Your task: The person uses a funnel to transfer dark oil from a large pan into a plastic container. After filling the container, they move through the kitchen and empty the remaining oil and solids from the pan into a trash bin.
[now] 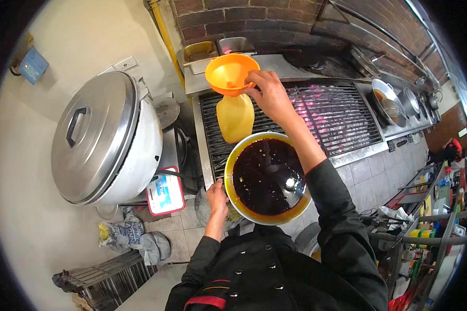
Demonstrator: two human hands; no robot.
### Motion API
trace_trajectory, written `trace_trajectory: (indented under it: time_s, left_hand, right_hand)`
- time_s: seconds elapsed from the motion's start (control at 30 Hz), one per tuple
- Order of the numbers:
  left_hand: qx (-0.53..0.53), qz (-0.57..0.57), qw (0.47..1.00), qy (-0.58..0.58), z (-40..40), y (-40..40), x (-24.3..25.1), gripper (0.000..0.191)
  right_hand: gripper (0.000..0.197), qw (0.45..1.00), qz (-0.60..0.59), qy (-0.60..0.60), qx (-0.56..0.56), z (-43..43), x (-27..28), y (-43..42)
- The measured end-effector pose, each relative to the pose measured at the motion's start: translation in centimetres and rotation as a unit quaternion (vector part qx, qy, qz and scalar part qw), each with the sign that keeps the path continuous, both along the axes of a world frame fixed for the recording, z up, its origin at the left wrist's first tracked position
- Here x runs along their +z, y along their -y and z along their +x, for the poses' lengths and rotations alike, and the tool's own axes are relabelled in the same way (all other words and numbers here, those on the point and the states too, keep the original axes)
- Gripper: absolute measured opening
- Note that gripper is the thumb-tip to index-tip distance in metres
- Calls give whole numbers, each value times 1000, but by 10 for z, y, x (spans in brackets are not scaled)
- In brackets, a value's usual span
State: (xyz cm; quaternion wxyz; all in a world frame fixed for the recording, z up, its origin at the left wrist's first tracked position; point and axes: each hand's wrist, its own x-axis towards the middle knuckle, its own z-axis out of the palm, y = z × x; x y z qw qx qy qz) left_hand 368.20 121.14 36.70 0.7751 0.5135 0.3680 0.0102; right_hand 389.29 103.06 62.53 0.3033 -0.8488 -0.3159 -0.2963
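Note:
My left hand (216,200) grips the left side of a wide metal bowl (253,219) at its rim. Dark brown liquid (268,175) with small pale bits floating in it fills much of the bowl, and a yellowish film rings its edge. With thumb and fingers, my right hand (271,95) pinches the rim of an orange plastic funnel (226,76). Directly below the funnel stands a yellowish plastic jug (235,120) over the grill bars; the funnel's spout is hidden. The bowl is in front of the jug, close to my body.
Pink-glowing coals show under the grill grate (334,112) on the right. A large lidded pot (97,136) stands left. Two steel pans (200,54) sit behind the funnel. Farther right are a wok (387,101), a cluttered shelf (424,217) and a person (453,149).

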Motion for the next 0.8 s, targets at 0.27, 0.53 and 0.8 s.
trace_trajectory:
  time_s: [0.27, 0.53, 0.8]
  left_hand:
    - [3, -19, 1000, 22, -3, 1, 2, 33]
    - [-3, -15, 999, 32, -3, 7, 3, 32]
    - [-4, -30, 999, 22, -1, 2, 2, 36]
  right_hand:
    - [36, 997, 44, -4, -64, -37, 15, 23]
    - [44, 881, -41, -181, -436, -117, -192, 217]
    - [46, 691, 465, -468, -296, -156, -261, 222]
